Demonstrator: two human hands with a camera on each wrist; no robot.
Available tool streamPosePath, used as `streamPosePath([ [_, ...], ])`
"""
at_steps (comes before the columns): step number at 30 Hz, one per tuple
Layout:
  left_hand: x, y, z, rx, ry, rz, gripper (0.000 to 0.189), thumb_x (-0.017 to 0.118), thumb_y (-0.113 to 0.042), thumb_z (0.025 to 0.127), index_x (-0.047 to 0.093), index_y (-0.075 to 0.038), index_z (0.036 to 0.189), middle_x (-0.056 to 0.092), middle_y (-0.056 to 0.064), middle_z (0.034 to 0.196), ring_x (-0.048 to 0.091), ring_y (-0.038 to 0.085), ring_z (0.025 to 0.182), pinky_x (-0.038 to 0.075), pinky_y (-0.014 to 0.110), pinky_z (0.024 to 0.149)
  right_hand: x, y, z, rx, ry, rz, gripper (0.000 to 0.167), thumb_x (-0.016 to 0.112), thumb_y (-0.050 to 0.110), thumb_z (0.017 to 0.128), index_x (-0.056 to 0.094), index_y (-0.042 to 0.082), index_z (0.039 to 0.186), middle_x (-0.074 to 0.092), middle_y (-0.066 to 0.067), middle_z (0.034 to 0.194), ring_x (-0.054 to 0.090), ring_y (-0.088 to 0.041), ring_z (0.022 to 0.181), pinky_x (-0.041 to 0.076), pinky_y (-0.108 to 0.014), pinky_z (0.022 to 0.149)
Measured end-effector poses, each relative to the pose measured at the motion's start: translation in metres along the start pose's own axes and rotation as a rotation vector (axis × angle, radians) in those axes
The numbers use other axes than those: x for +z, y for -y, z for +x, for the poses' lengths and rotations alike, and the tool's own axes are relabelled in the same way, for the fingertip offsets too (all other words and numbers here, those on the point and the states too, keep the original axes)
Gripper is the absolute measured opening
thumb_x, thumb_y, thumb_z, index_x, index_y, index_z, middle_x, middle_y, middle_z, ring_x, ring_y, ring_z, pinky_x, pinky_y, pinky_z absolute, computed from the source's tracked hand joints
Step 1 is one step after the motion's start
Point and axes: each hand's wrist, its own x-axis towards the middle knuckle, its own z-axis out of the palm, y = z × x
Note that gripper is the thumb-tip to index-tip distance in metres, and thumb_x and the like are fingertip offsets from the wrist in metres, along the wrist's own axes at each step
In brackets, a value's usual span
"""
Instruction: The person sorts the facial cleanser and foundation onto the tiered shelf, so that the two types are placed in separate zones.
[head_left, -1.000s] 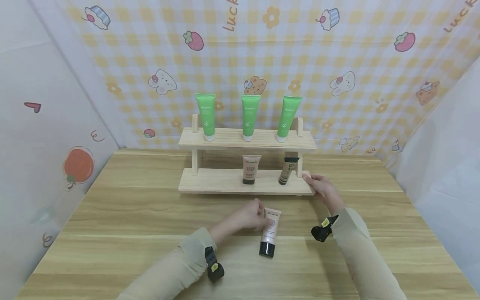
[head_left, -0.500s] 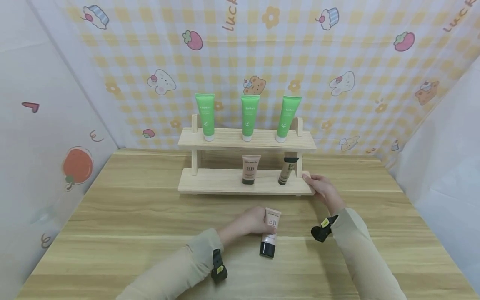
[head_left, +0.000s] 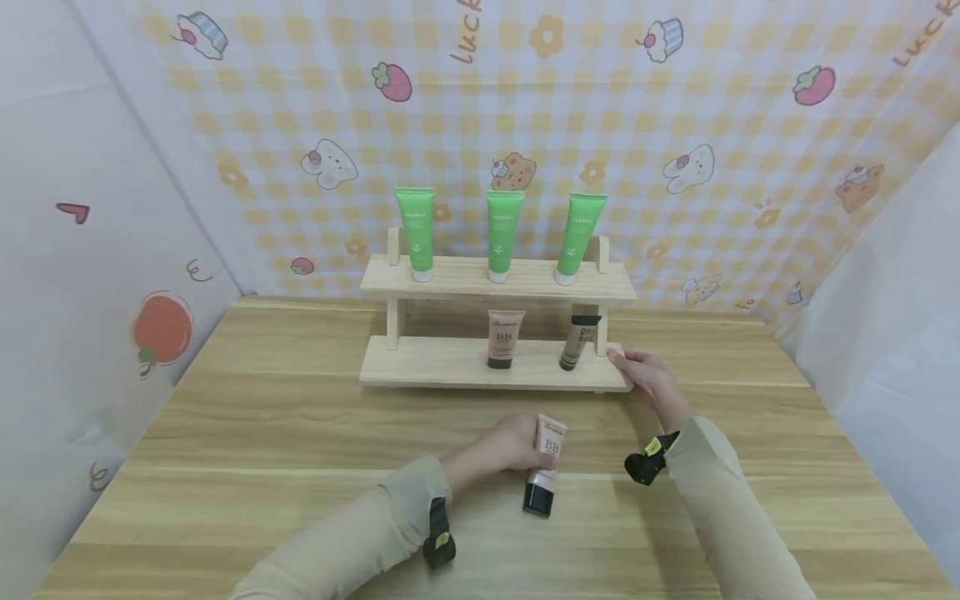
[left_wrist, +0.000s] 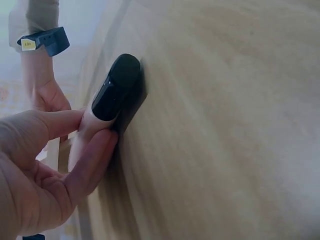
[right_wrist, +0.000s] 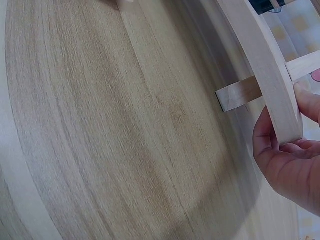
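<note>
My left hand (head_left: 510, 443) pinches a pale pink BB cream tube (head_left: 552, 433) with a black cap, in front of the shelf. In the left wrist view, thumb and fingers sit on either side of the BB cream tube (left_wrist: 89, 124), just behind its cap; its cap end looks close to the table. With my right hand (head_left: 652, 385) I grip the right end of the lower board of a two-tier wooden shelf (head_left: 435, 367). The right wrist view has the fingers curled under the board (right_wrist: 272, 75) and the thumb on its other side.
Green tubes (head_left: 502, 233) with white caps stand spaced along the upper board. Below, another BB cream tube (head_left: 504, 337) stands mid-board, and a small dark-capped brown tube (head_left: 574, 343) leans near the right post. A patterned cloth (head_left: 465, 125) hangs behind the wooden table (head_left: 300, 450).
My left hand has closed its fingers and thumb around the BB cream tube, which has shifted very slightly. My right hand keeps its hold on the shelf.
</note>
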Motion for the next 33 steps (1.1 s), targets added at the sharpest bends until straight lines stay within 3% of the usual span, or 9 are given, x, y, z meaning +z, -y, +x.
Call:
streamPosePath([
  [5,0.0,0.002,-0.002,0.026,-0.002,-0.031,0.019,0.072,-0.015,0.077,0.06,-0.002,0.085,0.063,0.004,0.065,0.059,0.013,0.052,0.05,0.023,0.045,0.0,0.0,0.0,-0.008,0.003,0.011,0.071,0.043,0.035,0.094,0.012,-0.009,0.142,0.034,-0.023,0.137,0.052,-0.003,0.084,0.049,-0.019,0.079],
  [12,-0.003,0.006,-0.006,0.05,-0.006,-0.095,0.016,0.072,-0.015,0.076,0.063,-0.002,0.078,0.063,0.004,0.06,0.055,0.011,0.048,0.046,0.02,0.042,0.0,-0.001,-0.002,-0.017,0.005,0.013,0.071,0.044,0.034,0.094,0.013,-0.009,0.141,0.038,-0.021,0.133,0.052,-0.001,0.082,0.05,-0.02,0.081],
  [17,-0.012,0.012,-0.009,0.055,0.01,-0.169,0.017,0.072,-0.013,0.076,0.062,-0.001,0.081,0.065,0.007,0.063,0.058,0.011,0.052,0.051,0.024,0.047,0.001,0.0,-0.002,-0.019,-0.001,0.026,0.071,0.045,0.034,0.094,0.015,-0.01,0.141,0.042,-0.019,0.127,0.052,0.0,0.078,0.05,-0.017,0.074],
  [21,-0.02,0.016,-0.011,0.067,0.022,-0.199,0.02,0.072,-0.013,0.076,0.061,0.0,0.086,0.067,0.009,0.068,0.061,0.012,0.058,0.054,0.027,0.053,0.0,-0.001,-0.001,-0.011,-0.001,0.02,0.071,0.043,0.035,0.094,0.013,-0.009,0.141,0.037,-0.021,0.134,0.052,-0.004,0.086,0.049,-0.02,0.081],
  [24,-0.025,0.017,-0.013,0.064,0.005,-0.191,0.027,0.073,-0.015,0.075,0.06,0.001,0.092,0.067,0.01,0.075,0.062,0.015,0.065,0.054,0.027,0.057,0.0,-0.001,0.0,-0.015,0.001,0.027,0.071,0.044,0.034,0.094,0.013,-0.009,0.141,0.041,-0.019,0.129,0.053,-0.003,0.083,0.049,-0.019,0.079],
  [28,-0.031,0.02,-0.017,0.057,-0.031,-0.181,0.038,0.074,-0.017,0.074,0.056,0.003,0.102,0.064,0.011,0.085,0.061,0.018,0.073,0.054,0.028,0.062,0.001,-0.001,0.0,-0.016,0.008,0.04,0.071,0.043,0.034,0.094,0.013,-0.009,0.141,0.04,-0.021,0.131,0.053,-0.005,0.086,0.048,-0.026,0.09],
  [31,-0.035,0.022,-0.019,0.059,-0.045,-0.186,0.042,0.074,-0.017,0.074,0.055,0.003,0.105,0.063,0.012,0.089,0.06,0.018,0.076,0.054,0.028,0.063,0.002,-0.002,0.0,-0.013,0.007,0.038,0.071,0.042,0.034,0.094,0.011,-0.009,0.142,0.029,-0.025,0.141,0.052,-0.01,0.095,0.044,-0.032,0.098],
  [33,-0.037,0.025,-0.02,0.063,-0.048,-0.185,0.043,0.074,-0.018,0.074,0.054,0.003,0.105,0.063,0.013,0.091,0.06,0.019,0.078,0.054,0.028,0.064,0.001,-0.002,0.0,-0.012,0.005,0.038,0.071,0.043,0.034,0.094,0.011,-0.009,0.142,0.029,-0.025,0.141,0.052,-0.009,0.094,0.047,-0.027,0.092],
])
